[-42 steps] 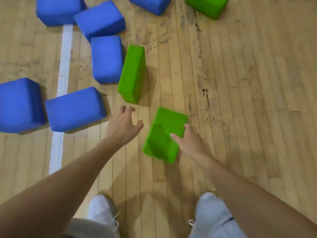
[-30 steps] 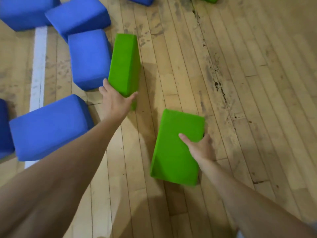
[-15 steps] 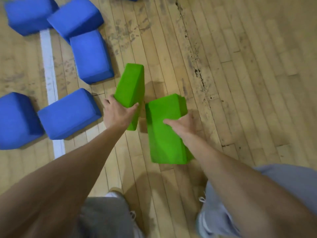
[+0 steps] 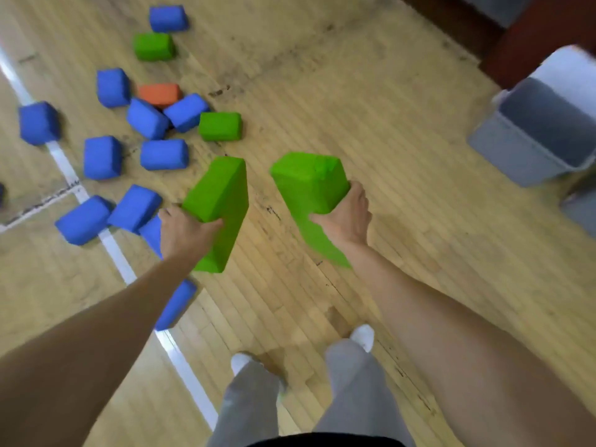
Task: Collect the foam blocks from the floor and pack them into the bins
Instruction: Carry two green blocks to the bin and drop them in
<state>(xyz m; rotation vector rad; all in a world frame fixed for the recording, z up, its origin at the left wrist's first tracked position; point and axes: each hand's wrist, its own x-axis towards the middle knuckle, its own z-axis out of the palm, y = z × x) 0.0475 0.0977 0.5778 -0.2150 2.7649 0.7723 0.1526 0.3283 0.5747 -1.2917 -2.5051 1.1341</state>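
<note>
My left hand (image 4: pixel 183 232) grips a green foam block (image 4: pixel 221 208) held up off the wooden floor. My right hand (image 4: pixel 346 217) grips a second green foam block (image 4: pixel 309 188), also in the air. Several blue foam blocks (image 4: pixel 164 154) lie scattered on the floor at the left, with two more green blocks (image 4: pixel 220 126) and one orange block (image 4: pixel 159 93) among them. A grey bin (image 4: pixel 516 146) stands at the right; its inside looks dark and what it holds is not visible.
A white floor line (image 4: pixel 113 250) runs diagonally under the blue blocks. A second grey bin's edge (image 4: pixel 580 211) shows at the far right. Dark red furniture (image 4: pixel 529 37) stands behind the bins. My legs and white shoes (image 4: pixel 362 337) are at the bottom.
Both hands have lifted their green blocks off the floor. I have stood up, so the view is wider and the bins at the right have come into sight.
</note>
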